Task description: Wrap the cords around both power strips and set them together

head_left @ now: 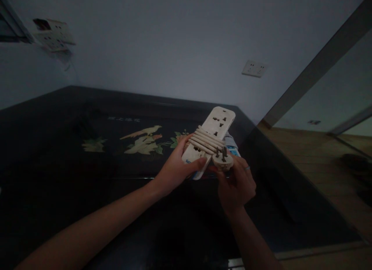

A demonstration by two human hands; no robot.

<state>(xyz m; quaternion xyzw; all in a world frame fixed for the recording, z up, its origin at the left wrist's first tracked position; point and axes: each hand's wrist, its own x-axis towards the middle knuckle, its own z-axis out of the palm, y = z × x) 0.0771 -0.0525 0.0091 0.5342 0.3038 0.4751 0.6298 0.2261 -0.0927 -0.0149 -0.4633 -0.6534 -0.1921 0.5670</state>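
Observation:
My left hand (pixel 178 166) grips the near end of a white power strip (pixel 218 123), thumb across its face. The strip's cord (pixel 206 142) is wound in several turns around its middle. My right hand (pixel 236 181), a ring on one finger, pinches the round plug (pixel 223 160) at the cord's end, its prongs pointing up. A blue-and-white label or packet (pixel 231 147) shows just behind the strip. Both hands hover above a black table (pixel 72 173) with a bird-and-flower inlay (pixel 143 141).
A white wall socket (pixel 254 68) sits on the wall beyond the table. More sockets (pixel 54 36) hang at the upper left. To the right lies a wooden floor (pixel 319 161) with dark shapes on it, and a slanted frame edge (pixel 316 64).

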